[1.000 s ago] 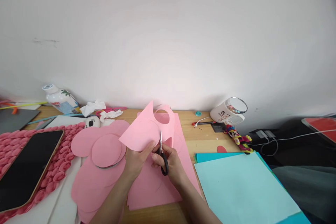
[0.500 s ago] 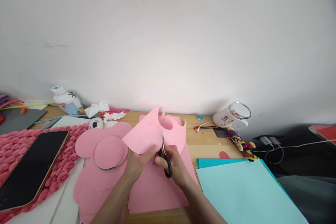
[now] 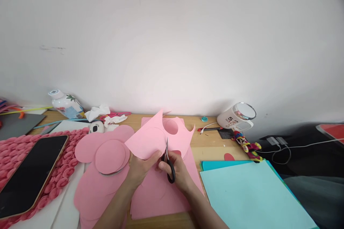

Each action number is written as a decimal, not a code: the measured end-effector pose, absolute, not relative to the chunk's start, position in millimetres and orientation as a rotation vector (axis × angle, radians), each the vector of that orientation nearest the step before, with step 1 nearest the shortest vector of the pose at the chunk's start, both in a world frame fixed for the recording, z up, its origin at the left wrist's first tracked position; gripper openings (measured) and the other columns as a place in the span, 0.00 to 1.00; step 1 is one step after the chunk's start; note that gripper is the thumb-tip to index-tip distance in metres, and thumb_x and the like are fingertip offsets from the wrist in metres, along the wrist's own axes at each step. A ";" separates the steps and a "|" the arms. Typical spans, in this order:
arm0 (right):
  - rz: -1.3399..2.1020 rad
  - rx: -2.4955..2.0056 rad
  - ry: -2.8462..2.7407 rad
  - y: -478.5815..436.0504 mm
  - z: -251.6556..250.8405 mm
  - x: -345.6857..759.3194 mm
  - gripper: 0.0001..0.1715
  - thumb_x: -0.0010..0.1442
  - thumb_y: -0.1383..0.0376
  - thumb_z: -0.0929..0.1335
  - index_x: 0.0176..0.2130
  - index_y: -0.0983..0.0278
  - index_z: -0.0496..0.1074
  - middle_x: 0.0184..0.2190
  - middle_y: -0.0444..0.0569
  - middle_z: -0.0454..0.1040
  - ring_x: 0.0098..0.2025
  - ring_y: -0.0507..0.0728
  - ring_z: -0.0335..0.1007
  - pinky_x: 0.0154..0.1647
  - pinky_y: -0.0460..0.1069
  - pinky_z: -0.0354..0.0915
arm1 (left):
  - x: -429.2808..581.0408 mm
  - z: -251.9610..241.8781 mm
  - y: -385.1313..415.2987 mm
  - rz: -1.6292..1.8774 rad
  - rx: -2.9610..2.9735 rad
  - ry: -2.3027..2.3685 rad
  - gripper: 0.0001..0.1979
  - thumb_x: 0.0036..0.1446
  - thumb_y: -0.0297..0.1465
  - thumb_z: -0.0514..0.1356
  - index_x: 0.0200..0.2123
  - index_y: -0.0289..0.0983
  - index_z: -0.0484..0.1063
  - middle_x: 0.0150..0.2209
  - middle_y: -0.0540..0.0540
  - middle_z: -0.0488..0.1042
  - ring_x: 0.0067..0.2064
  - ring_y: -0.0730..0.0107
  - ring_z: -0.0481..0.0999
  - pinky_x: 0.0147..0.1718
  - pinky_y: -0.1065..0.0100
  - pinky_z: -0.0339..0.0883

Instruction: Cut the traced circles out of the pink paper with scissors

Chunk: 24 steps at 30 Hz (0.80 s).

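My left hand (image 3: 142,168) pinches the lower edge of a pink sheet of paper (image 3: 147,137), raised and tilted above the table. Round cut-outs and curled edges show on the sheet's right part, and a faint curved line is drawn on its left part. My right hand (image 3: 176,170) grips black-handled scissors (image 3: 170,171), their blades pointing up against the sheet beside the curved line. Under both hands lies a stack of pink paper (image 3: 158,204) with faint circles drawn on it. Left of my left hand, pink paper circles (image 3: 110,155) are piled in overlapping layers.
A phone (image 3: 32,171) rests on pink rolled-paper rosettes (image 3: 63,182) at left. Light blue sheets (image 3: 249,193) lie at right. Along the wall are a white bottle (image 3: 67,104), crumpled tissues (image 3: 98,112), a white mug (image 3: 233,117) and a colourful figurine (image 3: 247,145).
The pink sheet's right part has swung slightly outward to the right around the scissors. Both hands keep their holds. The whole view has shifted slightly.
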State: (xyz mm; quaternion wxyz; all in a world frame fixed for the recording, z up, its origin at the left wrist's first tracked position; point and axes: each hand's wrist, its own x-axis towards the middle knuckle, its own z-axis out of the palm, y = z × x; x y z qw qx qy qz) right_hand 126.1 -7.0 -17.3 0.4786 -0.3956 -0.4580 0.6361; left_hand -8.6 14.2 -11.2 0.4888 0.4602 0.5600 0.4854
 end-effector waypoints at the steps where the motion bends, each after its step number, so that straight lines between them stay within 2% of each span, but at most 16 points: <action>1: 1.559 -0.957 -1.114 -7.2 -18.2 125.6 0.17 0.47 0.57 0.73 0.25 0.65 0.67 0.19 0.41 0.65 0.24 0.52 0.60 0.27 0.47 0.57 | -8.8 -11.1 14.1 1.177 1.114 1.363 0.20 0.40 0.38 0.66 0.38 0.36 0.74 0.37 0.43 0.78 0.42 0.55 0.76 0.42 0.57 0.70; 7: 1.560 -0.986 -1.091 -11.0 -14.0 125.2 0.16 0.48 0.56 0.73 0.26 0.65 0.68 0.19 0.42 0.66 0.24 0.53 0.64 0.28 0.48 0.60 | -7.9 -5.2 12.5 1.195 1.095 1.334 0.19 0.39 0.37 0.67 0.37 0.35 0.74 0.35 0.43 0.78 0.39 0.56 0.77 0.39 0.58 0.71; 12: 1.632 -1.005 -1.118 -5.9 -5.5 129.1 0.18 0.44 0.56 0.75 0.27 0.65 0.68 0.21 0.41 0.66 0.22 0.51 0.64 0.28 0.48 0.61 | -7.0 -1.4 13.1 1.190 1.045 1.207 0.15 0.42 0.35 0.65 0.34 0.35 0.72 0.31 0.45 0.77 0.34 0.60 0.76 0.33 0.60 0.72; 15: 1.645 -0.938 -1.160 -0.6 -9.4 128.8 0.19 0.44 0.55 0.75 0.26 0.64 0.67 0.19 0.40 0.66 0.20 0.51 0.64 0.27 0.48 0.62 | -7.3 0.9 14.3 1.223 1.032 1.187 0.14 0.42 0.35 0.65 0.34 0.35 0.72 0.32 0.45 0.76 0.34 0.61 0.75 0.34 0.61 0.72; 20: 1.623 -0.858 -1.141 -1.1 -20.4 126.4 0.19 0.46 0.53 0.74 0.25 0.63 0.66 0.18 0.40 0.66 0.19 0.51 0.63 0.27 0.48 0.62 | -7.0 0.4 13.9 1.145 1.073 1.219 0.11 0.42 0.37 0.64 0.27 0.36 0.72 0.25 0.48 0.75 0.29 0.62 0.75 0.31 0.60 0.71; 24: 1.594 -0.889 -1.130 -6.6 -20.3 129.4 0.20 0.46 0.52 0.73 0.27 0.63 0.67 0.17 0.40 0.66 0.22 0.52 0.63 0.26 0.47 0.60 | -6.7 -7.6 11.1 1.179 1.122 1.380 0.16 0.39 0.38 0.66 0.33 0.37 0.74 0.33 0.44 0.78 0.39 0.56 0.76 0.39 0.58 0.71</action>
